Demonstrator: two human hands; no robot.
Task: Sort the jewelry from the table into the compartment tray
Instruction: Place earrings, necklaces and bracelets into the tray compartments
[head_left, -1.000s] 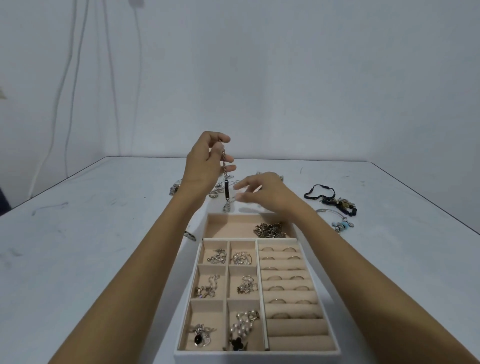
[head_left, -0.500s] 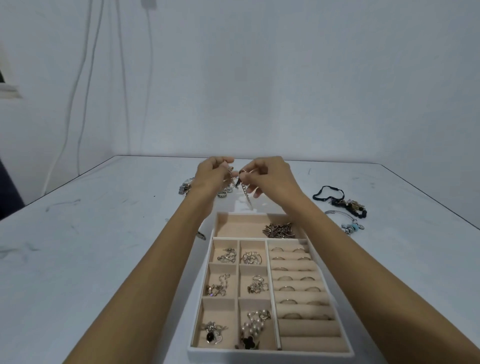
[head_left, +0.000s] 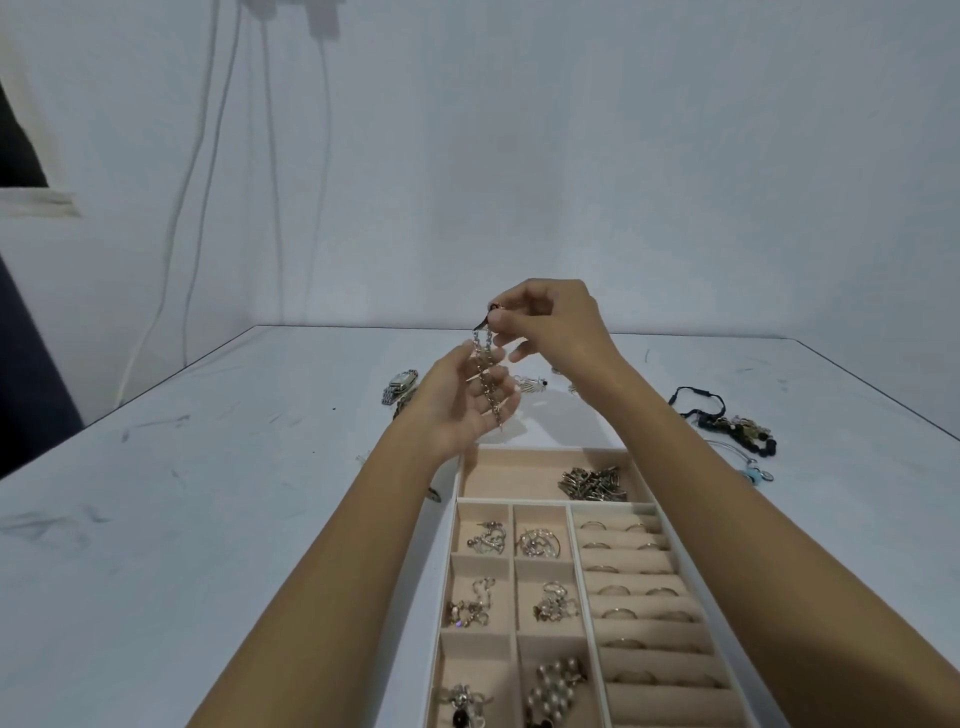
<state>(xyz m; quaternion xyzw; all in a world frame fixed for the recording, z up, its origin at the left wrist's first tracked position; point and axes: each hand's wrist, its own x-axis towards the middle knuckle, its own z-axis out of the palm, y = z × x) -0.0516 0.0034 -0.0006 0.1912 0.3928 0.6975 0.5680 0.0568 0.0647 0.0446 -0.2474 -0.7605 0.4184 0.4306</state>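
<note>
Two hands share one chain (head_left: 485, 379) above the bench (head_left: 260, 467), just beyond the tray's (head_left: 566, 501) far end. Right hand (head_left: 550, 322) pinches its top; left hand (head_left: 462, 405) cups loosely round the hanging lower part, grip unclear.

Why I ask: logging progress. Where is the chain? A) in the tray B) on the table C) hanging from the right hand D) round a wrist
C: the right hand pinches the top of the chain, which hangs against the left hand, clear of the tray.
</note>
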